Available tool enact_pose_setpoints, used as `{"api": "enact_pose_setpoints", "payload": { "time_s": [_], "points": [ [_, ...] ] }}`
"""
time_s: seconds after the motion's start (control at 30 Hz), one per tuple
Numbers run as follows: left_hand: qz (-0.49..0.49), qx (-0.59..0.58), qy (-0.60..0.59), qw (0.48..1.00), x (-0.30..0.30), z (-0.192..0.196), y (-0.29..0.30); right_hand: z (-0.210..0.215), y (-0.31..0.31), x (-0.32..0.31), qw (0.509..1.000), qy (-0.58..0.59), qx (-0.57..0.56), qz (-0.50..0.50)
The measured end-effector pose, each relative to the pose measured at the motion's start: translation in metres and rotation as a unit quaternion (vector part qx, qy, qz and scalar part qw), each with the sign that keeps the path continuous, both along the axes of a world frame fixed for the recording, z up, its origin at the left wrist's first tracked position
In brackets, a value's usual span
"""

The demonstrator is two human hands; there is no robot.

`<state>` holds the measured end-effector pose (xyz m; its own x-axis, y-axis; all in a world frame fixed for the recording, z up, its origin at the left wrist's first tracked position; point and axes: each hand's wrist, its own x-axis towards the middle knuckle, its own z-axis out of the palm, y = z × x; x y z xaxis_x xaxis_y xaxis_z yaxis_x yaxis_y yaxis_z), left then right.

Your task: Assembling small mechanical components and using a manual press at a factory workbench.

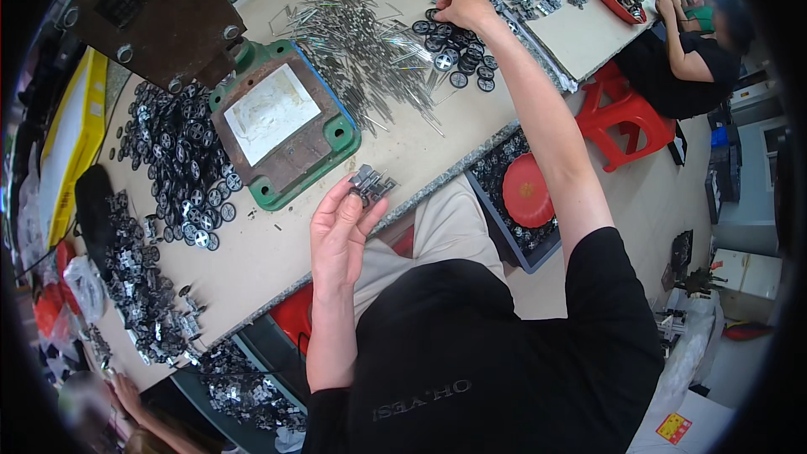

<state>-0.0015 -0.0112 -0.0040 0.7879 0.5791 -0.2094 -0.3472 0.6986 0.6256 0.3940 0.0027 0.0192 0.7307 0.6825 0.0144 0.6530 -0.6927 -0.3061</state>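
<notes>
The worktable [277,244] runs diagonally across the view, its near edge passing just beyond the person's knees. On it stands a green-based press fixture [286,130] with a rusted plate and a pale square insert, below a heavy brown press head [151,4]. Beside the fixture to the left lies a broad spread of black wheels [181,164]; to its right, a loose heap of thin metal pins [361,50]. Bare tabletop remains between the fixture and the near edge, and in a strip right of the pins.

A red stool [626,122] stands off the far table edge, by a seated co-worker [689,42]. A red dish [528,189] sits in a tray of parts below the table edge.

The right hand [462,7] is stretched far out, fingers closed down on a small cluster of black wheels [458,46]; whether it grips one cannot be told. The left hand [340,227] is raised over the near edge, fingertips pinched on a small bundle of grey metal clips [370,183].
</notes>
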Motion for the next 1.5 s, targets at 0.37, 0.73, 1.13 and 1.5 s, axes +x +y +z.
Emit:
{"api": "enact_pose_setpoints", "payload": {
  "time_s": [0.37, 0.73, 1.13, 1.5],
  "points": [
    [0.035, -0.003, -0.01, 0.999, 0.0, 0.0, -0.004, 0.037, -0.059, -0.128, 0.894, 0.321, 0.292, 0.112],
    [0.081, -0.003, -0.027, 0.996, 0.005, 0.002, -0.014, 0.007, -0.097, -0.252, 0.791, 0.423, 0.436, 0.08],
    [0.125, 0.104, 0.055, 0.985, 0.001, 0.005, -0.018, 0.002, -0.107, -0.252, 0.875, 0.14, 0.414, 0.208],
    [0.032, 0.112, 0.049, 0.992, -0.008, -0.001, -0.012, 0.015, -0.107, -0.219, 0.822, 0.436, 0.256, 0.261]
  ]
}}
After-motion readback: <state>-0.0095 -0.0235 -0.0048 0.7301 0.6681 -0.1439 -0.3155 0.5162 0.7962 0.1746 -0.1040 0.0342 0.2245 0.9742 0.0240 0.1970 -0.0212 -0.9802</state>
